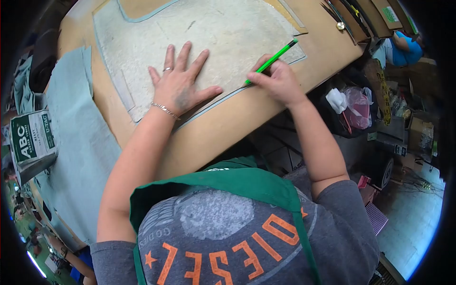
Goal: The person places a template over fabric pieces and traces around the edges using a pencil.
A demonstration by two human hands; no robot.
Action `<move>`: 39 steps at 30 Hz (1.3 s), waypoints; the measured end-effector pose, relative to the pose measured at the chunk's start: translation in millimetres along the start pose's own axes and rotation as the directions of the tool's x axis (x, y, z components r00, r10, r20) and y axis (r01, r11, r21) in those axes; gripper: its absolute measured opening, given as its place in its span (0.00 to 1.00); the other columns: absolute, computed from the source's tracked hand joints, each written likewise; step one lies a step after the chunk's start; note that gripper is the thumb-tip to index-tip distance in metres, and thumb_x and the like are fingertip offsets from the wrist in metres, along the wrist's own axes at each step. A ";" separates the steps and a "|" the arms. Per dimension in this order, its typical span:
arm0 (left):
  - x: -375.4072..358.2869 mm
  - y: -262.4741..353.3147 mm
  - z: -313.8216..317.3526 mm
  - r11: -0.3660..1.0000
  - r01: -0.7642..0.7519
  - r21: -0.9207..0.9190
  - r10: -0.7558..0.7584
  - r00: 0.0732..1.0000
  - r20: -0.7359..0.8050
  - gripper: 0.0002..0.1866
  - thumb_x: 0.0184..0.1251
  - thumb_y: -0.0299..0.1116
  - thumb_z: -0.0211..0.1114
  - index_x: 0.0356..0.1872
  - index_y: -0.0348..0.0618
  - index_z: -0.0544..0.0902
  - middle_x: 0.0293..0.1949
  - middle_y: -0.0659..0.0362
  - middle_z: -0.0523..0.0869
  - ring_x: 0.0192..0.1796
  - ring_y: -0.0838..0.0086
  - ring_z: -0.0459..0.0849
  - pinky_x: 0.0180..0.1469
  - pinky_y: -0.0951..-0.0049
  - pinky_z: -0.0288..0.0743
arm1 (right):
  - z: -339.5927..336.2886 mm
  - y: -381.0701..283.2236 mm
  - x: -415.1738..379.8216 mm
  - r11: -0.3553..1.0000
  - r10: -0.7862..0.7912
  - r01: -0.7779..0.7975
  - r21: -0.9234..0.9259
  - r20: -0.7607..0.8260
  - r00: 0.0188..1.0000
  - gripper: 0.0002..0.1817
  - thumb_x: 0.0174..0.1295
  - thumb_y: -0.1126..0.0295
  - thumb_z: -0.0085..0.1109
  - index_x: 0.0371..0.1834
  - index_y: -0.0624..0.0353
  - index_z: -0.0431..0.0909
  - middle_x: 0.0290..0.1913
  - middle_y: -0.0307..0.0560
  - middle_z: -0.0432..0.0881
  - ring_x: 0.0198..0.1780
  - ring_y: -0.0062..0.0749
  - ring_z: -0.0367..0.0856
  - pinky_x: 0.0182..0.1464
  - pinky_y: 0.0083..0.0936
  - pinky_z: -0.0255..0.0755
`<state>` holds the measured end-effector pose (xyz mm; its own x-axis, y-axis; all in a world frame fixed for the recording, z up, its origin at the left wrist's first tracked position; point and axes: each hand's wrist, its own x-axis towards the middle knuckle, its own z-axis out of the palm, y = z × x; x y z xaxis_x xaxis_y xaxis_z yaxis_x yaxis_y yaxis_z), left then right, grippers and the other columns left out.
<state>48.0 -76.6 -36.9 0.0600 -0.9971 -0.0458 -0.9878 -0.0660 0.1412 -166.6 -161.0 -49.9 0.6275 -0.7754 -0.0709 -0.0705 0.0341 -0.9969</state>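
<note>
A large pale pattern piece (228, 42) lies flat on the tan table, with a strip of blue-grey material showing along its edges. Spread flat on the pattern, my left hand (180, 88) presses near its front edge, fingers apart and thumb pointing right. My right hand (280, 80) is closed around a bright green pencil (273, 59). The pencil leans up to the right, and its tip meets the front edge of the pattern, to the right of my left thumb.
Blue-grey sheet material (78, 142) drapes over the table's left side, beside a box marked ABC (33, 137). Several tools (339, 21) lie at the back right. Below the table's right edge are a bag of plastic (356, 107) and boxes. Another person in blue (406, 50) is at far right.
</note>
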 end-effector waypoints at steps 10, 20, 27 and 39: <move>4.5 7.7 -6.0 0.997 0.023 0.067 -0.029 0.996 0.083 0.46 0.38 0.70 0.59 0.64 0.68 0.59 0.69 0.61 0.48 0.70 0.55 0.41 0.57 0.28 0.40 | -167.1 -14.6 14.5 0.954 0.074 -0.111 -0.280 -0.138 0.988 0.07 0.55 0.71 0.59 0.30 0.60 0.72 0.28 0.38 0.76 0.29 0.18 0.73 0.33 0.15 0.68; 1.5 -2.6 1.6 0.999 0.036 0.035 -0.037 0.999 0.015 0.38 0.49 0.67 0.51 0.64 0.71 0.59 0.69 0.61 0.48 0.70 0.56 0.41 0.57 0.29 0.41 | 43.4 -7.5 -7.1 0.957 0.012 0.005 0.291 -0.058 0.998 0.07 0.54 0.72 0.62 0.29 0.60 0.72 0.26 0.37 0.76 0.29 0.17 0.73 0.33 0.15 0.68; 6.3 -15.3 13.6 0.998 -0.002 -0.055 0.003 1.000 0.014 0.34 0.53 0.64 0.50 0.64 0.75 0.57 0.69 0.60 0.48 0.70 0.54 0.41 0.56 0.27 0.37 | 125.2 -1.7 -19.4 0.993 -0.102 0.105 -0.049 0.044 0.994 0.08 0.50 0.70 0.64 0.26 0.62 0.75 0.25 0.41 0.76 0.28 0.21 0.75 0.33 0.19 0.68; 3.9 -10.7 9.2 0.997 0.015 -0.070 -0.015 1.000 0.005 0.42 0.42 0.68 0.56 0.64 0.73 0.58 0.69 0.61 0.47 0.71 0.56 0.39 0.58 0.27 0.36 | 142.5 -0.7 -21.5 0.957 -0.220 0.212 -0.198 -0.021 0.975 0.08 0.49 0.71 0.64 0.26 0.61 0.74 0.27 0.47 0.77 0.29 0.34 0.76 0.35 0.25 0.69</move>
<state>57.4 -79.4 -47.7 0.0737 -0.9959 -0.0526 -0.9742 -0.0832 0.2098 -69.5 -54.5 -52.5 0.6111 -0.7770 0.1512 -0.0883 -0.2567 -0.9624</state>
